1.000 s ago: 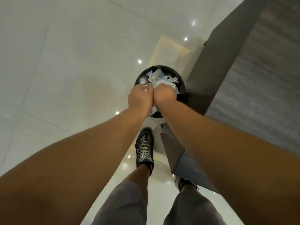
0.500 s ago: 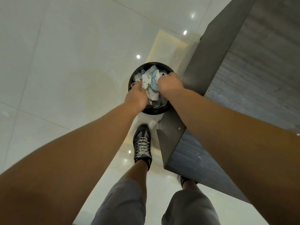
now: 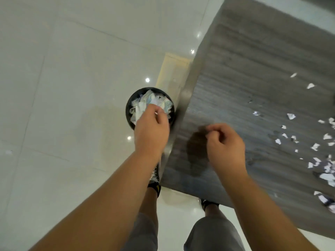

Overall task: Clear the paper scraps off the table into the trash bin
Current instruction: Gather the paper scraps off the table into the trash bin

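A round black trash bin stands on the floor by the table's left edge, filled with crumpled white paper. My left hand hovers over the bin with curled fingers, and a thin white paper scrap shows pinched at its fingertips. My right hand is above the grey wooden table, fingers loosely curled with nothing in them. Several torn white paper scraps lie scattered on the table at the far right, well away from both hands.
The table's near left corner juts out beside my legs and shoes. Glossy white floor tiles stretch to the left of the bin. A pale yellow floor strip lies behind the bin.
Both hands were together over the bin holding paper. My right hand has since pulled back to the right over the table; my left hand stays over the bin. The view has swung right, showing the scraps.
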`<state>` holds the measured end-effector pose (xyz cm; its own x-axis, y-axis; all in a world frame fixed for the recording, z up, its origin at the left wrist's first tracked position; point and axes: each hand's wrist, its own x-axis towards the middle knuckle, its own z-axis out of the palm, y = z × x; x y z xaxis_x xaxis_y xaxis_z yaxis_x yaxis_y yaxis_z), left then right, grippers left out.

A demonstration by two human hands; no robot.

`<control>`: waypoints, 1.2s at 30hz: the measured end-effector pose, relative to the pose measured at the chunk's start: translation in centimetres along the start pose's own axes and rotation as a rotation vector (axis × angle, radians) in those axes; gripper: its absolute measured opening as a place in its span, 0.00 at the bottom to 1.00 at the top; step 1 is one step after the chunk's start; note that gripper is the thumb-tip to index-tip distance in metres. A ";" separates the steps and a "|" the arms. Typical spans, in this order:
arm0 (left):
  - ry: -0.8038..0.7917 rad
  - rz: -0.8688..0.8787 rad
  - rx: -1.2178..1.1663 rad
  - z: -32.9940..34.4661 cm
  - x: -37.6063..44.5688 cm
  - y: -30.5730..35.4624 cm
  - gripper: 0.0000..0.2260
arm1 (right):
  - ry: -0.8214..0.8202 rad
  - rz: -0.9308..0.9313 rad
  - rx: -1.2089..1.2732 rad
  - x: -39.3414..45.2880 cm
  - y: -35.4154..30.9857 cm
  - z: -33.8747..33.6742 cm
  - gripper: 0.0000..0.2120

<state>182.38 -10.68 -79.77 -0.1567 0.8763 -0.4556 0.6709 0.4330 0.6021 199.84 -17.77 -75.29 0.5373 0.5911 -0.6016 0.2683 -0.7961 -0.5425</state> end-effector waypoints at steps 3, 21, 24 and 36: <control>-0.219 0.094 0.237 3.5 -4.2 4.8 0.09 | 0.046 0.167 -0.058 1.3 3.4 -4.5 0.09; -0.553 0.177 0.860 26.6 -14.0 21.5 0.37 | 0.387 0.017 -0.027 4.6 23.0 -32.9 0.12; -0.543 0.172 0.899 27.8 -13.6 21.8 0.37 | 0.593 0.085 0.012 6.2 25.9 -40.3 0.13; -0.539 0.177 0.989 28.0 -13.7 21.6 0.36 | 0.189 0.446 -0.121 16.6 27.9 -45.3 0.51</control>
<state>219.33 -19.27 -78.83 0.1682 0.6001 -0.7820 0.9674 -0.2529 0.0141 252.46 -36.09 -73.89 0.7531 0.1646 -0.6370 0.0643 -0.9820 -0.1778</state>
